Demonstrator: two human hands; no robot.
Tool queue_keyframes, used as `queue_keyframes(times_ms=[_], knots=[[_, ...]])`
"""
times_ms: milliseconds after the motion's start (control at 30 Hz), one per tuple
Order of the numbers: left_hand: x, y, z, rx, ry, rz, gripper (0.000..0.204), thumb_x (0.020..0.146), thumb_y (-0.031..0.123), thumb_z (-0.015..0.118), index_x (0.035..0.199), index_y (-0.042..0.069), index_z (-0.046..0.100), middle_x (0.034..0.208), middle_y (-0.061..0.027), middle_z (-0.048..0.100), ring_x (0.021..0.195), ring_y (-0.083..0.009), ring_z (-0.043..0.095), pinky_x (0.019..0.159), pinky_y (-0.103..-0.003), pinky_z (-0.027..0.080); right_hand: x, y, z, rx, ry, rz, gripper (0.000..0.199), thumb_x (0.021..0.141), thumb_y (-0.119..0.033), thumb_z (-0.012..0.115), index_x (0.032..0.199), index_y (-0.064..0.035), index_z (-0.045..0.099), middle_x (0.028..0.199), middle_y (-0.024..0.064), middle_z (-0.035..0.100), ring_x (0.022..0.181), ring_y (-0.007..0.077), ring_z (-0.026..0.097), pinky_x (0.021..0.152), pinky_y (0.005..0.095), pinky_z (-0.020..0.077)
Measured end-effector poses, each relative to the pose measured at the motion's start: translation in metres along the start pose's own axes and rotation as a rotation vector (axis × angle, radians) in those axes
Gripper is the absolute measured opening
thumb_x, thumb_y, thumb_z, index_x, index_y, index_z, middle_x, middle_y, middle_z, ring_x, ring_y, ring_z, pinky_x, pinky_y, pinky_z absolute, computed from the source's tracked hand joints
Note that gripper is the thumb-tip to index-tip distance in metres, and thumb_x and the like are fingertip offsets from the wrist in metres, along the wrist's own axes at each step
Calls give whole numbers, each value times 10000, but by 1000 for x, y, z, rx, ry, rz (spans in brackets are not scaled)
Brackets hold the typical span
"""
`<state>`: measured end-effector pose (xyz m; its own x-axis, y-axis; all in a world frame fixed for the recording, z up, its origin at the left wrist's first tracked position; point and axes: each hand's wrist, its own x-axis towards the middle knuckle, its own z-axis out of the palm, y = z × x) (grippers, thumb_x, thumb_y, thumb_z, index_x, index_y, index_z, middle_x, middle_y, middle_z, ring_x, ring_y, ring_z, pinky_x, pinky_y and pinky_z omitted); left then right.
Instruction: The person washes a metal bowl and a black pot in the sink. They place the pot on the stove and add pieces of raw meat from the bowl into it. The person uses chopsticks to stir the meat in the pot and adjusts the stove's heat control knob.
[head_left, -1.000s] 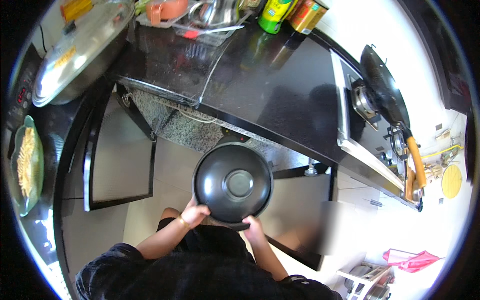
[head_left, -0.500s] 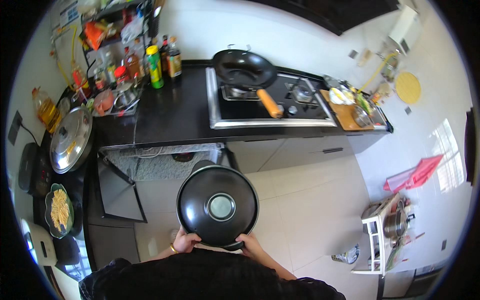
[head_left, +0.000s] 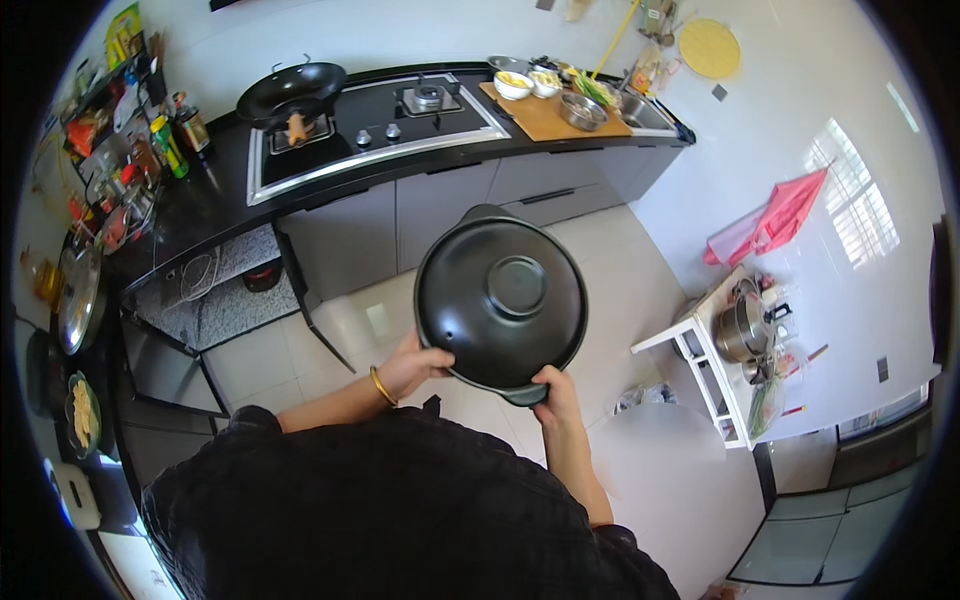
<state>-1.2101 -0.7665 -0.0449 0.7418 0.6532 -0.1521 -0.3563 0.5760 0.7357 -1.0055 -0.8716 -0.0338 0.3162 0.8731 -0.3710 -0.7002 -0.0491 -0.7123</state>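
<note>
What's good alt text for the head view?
A person carries a lidded black pot over a tiled kitchen floor, left hand and right hand gripping its near rim. Ahead, a black counter holds a gas hob, a wok and a cutting board.

Both forearms reach forward from the body, elbows bent and the hands near each other at chest height. The left hand [head_left: 412, 366] has its fingers curled in a grip, a gold bangle at the wrist. The right hand [head_left: 556, 392] is likewise clenched, thumb uppermost.
</note>
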Motion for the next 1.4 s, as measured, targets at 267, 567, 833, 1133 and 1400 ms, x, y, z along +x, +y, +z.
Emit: queue_keyframes(times_ms=[267,567,833,1133,1400], knots=[[192,43,40,153,-191,-173,625,845,473,340,1303,93,151,1258,-117,352,1127,-230,394,901,-431,344,15,-75,-80,142,128,-136,451,520,41,439,966,89,489,966,159,554,876,283,540,798,344,440],[378,10,117,-30,-433,-172,509,815,225,505,1238,28,301,1188,-103,416,1069,-174,430,912,-298,350,114,-189,-121,41,361,-204,385,492,52,467,871,54,536,818,109,581,721,218,554,691,295,452],[557,48,155,1059,-68,508,610,749,332,582,1215,23,337,1192,-141,405,1080,-241,411,914,-333,321,249,-304,-170,96,294,-122,464,506,57,449,967,79,495,938,136,559,842,252,542,770,314,439],[723,37,308,1862,-654,954,722,625,556,574,1220,191,389,978,-201,443,823,-323,464,646,-359,431,403,-434,-255,94,233,-100,519,507,58,450,1026,67,458,948,123,539,843,237,527,747,301,436],[901,-9,363,1912,-528,890,572,645,441,587,1112,138,455,973,-216,437,743,-309,491,568,-340,453,529,-577,-346,-55,199,10,431,526,51,459,956,61,478,877,119,542,764,231,533,675,311,455]])
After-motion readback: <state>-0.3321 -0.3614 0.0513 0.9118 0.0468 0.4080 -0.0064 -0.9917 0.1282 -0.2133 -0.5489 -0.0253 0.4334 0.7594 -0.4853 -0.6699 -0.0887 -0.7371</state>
